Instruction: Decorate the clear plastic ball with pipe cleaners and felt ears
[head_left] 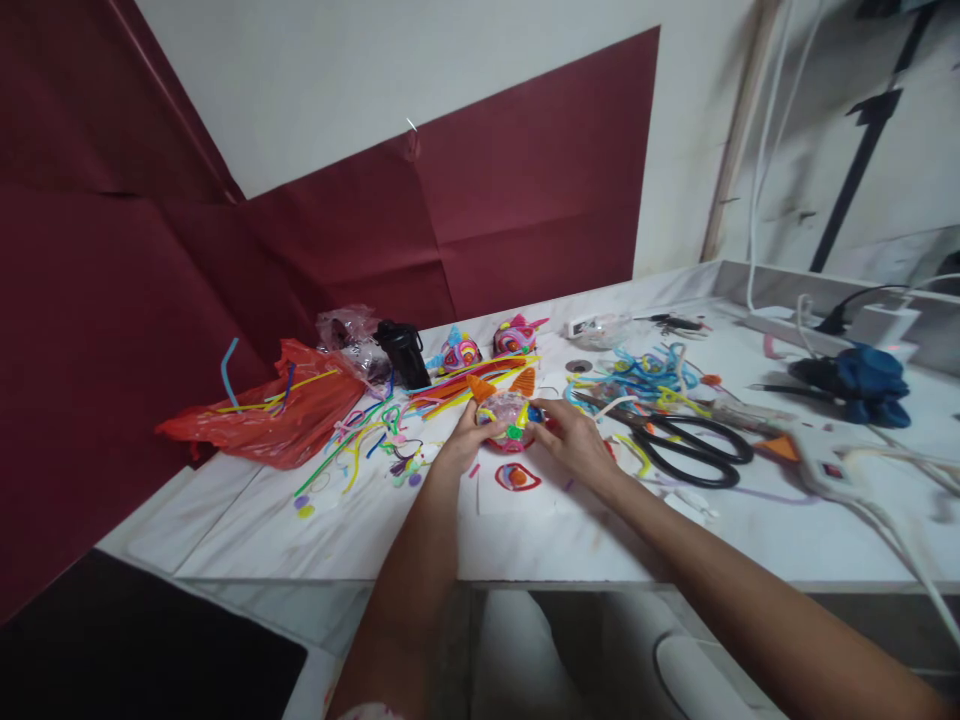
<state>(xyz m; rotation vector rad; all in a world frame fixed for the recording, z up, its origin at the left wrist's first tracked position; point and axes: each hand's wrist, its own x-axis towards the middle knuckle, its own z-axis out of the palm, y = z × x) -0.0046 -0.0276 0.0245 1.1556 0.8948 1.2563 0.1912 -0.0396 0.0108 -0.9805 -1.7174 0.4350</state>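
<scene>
A round clear craft piece point(510, 412) with orange pointed ears and colourful pipe-cleaner shapes is held above the white table. My left hand point(469, 440) grips its left side, thumb across the front. On the other side, the curled fingers of my right hand point(574, 438) hold its right edge near a dark blue part. Just below lies a white sheet point(491, 500) bearing a red pipe-cleaner outline point(517, 477) with an orange and blue centre. Two similar decorated pieces, a blue-topped one point(459, 352) and a pink one point(516, 338), stand behind.
Black scissors point(694, 450) and a glue gun point(825, 460) lie right, near blue pipe cleaners point(652, 370). A red plastic bag point(262, 420), a black bottle point(403, 352) and loose pipe cleaners are left. A blue object point(874, 385) sits far right on the marbled table point(300, 550).
</scene>
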